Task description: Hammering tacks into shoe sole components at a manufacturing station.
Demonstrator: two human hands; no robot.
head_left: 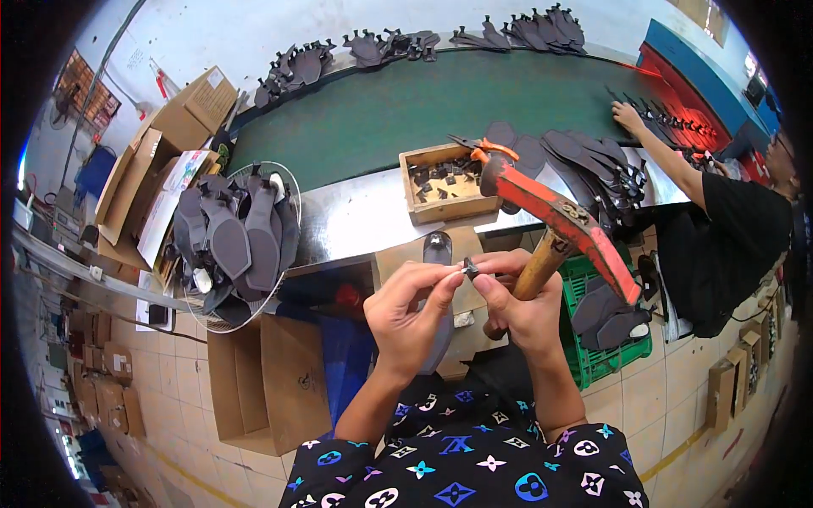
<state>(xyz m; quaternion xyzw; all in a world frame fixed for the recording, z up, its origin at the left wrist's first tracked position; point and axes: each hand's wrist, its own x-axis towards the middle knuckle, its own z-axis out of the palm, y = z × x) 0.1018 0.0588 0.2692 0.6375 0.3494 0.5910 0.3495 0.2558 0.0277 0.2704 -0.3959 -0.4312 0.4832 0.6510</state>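
Observation:
In front of my chest, my left hand (400, 315) pinches a small dark piece (471, 269) between thumb and fingertips. My right hand (532, 315) meets it there, its thumb and fingertips at the same piece. A hammer (542, 264) with a wooden handle and a red head is also held in my right hand, its head tilted up to the right. Beneath my hands a grey sandal sole (438, 247) lies over a board, partly hidden by them. Just beyond, a wooden box (457, 212) holds small dark pieces, with orange-handled pliers (481, 151) across its right corner.
Grey soles (584, 157) lie right of the box. A green conveyor belt (381, 118) runs behind. At left stand a wire basket (296, 229) of soles and cardboard boxes (262, 381). A green crate (584, 372) is at right; beyond it a co-worker (720, 229) reaches over the belt.

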